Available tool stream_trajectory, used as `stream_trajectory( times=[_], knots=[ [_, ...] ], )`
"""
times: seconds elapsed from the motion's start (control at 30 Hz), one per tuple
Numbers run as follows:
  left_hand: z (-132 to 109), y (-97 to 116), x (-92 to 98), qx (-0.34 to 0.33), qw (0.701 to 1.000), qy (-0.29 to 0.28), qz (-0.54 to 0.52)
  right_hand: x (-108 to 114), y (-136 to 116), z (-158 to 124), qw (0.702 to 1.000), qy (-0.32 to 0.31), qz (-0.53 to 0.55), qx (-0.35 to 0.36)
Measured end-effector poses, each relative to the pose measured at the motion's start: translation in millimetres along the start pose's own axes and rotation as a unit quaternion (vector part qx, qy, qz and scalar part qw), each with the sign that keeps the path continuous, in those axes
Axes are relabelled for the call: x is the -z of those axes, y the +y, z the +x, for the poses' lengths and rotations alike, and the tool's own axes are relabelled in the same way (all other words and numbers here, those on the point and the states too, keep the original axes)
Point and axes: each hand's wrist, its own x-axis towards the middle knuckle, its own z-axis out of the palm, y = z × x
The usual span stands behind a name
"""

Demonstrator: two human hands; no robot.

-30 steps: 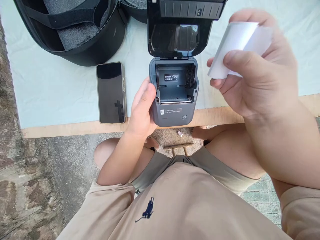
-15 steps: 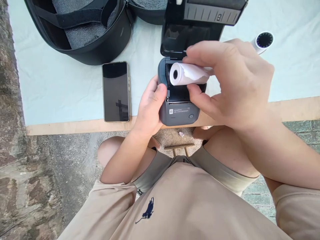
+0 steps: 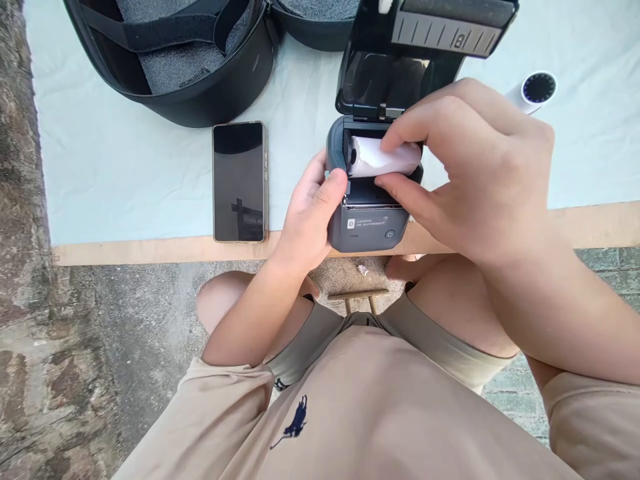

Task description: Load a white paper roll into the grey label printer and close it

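Observation:
A dark grey portable label printer [image 3: 367, 233] rests at the table's front edge with its lid [image 3: 377, 80] swung up and back. My left hand [image 3: 313, 213] grips the printer's left side, thumb on the rim. A white paper roll [image 3: 367, 160] lies sideways in the printer's paper bay, its dark core end toward the left wall. My right hand [image 3: 480, 167] pinches the roll near its right end, thumb below and a fingertip on top. Its other fingers are partly hidden behind the hand.
To the left of the printer lies a phone [image 3: 240, 183], screen up. Behind it stands an unzipped black case [image 3: 210, 100] with grey foam inside. A white cylinder with a dark end [image 3: 539, 88] is at the right. The wooden table edge [image 3: 150, 252] runs in front of my knees.
My right hand has lowered the paper roll from above the bay down into it. The view has shifted a little, so the table things appear slightly further right.

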Motion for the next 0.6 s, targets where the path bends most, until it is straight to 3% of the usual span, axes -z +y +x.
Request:
stream_trajectory(
  times=[0.17,0.37,0.6],
  knots=[
    [5.5,-5.7,13.9,-0.011,0.999,-0.041,0.032,-0.8,2.8,-1.8,1.000,0.025,-0.002,0.017],
    [9.8,-8.6,17.2,-0.024,0.997,-0.041,0.067,-3.6,6.9,-0.5,1.000,-0.021,-0.002,-0.001],
    [8.4,-7.6,16.4,-0.019,0.997,-0.054,0.045,-6.9,8.4,-2.4,0.999,0.040,-0.022,0.029]
  ],
)
